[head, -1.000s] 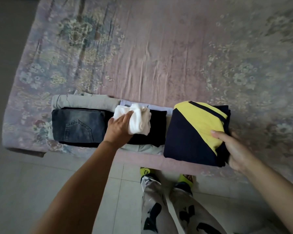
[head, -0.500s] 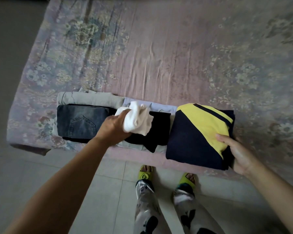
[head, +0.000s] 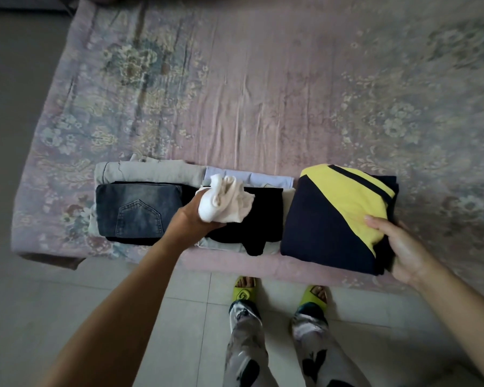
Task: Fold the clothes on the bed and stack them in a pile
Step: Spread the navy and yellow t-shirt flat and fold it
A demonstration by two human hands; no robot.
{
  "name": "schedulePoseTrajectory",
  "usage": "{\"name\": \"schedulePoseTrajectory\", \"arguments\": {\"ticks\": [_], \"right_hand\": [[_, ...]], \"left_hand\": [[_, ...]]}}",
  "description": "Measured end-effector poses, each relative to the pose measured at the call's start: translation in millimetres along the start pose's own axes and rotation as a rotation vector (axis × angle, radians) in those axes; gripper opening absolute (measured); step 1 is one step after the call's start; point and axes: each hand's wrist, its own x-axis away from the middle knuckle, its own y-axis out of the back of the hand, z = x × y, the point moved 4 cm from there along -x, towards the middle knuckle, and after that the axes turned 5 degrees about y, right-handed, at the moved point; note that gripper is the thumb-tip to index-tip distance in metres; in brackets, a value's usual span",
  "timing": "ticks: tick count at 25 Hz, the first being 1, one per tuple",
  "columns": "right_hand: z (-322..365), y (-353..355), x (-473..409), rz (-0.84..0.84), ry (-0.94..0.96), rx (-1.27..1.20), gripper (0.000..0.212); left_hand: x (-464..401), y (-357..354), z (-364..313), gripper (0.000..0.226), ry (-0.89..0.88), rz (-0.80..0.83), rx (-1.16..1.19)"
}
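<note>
Jeans (head: 136,209) atop left pile; folded top (head: 330,219) right, on bed (head: 263,93).

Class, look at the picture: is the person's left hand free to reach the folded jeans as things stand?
Probably not freely. The left hand is right beside the jeans, which lie uncovered on top of their stack, but it already grips a bundle of white cloth, so it would need to put that down first.
</note>
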Motion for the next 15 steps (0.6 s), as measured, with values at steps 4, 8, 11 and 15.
{"name": "schedulePoseTrajectory", "arguments": {"ticks": [4, 8, 11, 15], "right_hand": [[-2, -9, -3, 0.040, -0.068, -0.090, 0.049], [-17, -20, -11, 0.038, -0.093, -0.069, 0.072], [-37, -30, -21, 0.010, -0.155, -0.079, 0.037], [-62, -32, -38, -0.048, -0.121, -0.001, 0.089]], "left_hand": [[8, -29, -14, 0.084, -0.188, -0.205, -0.584], [14, -32, -13, 0.076, -0.085, -0.277, -0.320], [13, -26, -18, 0.072, -0.023, -0.348, -0.156], [11, -27, -15, 0.065, 0.106, -0.321, -0.060]]}}
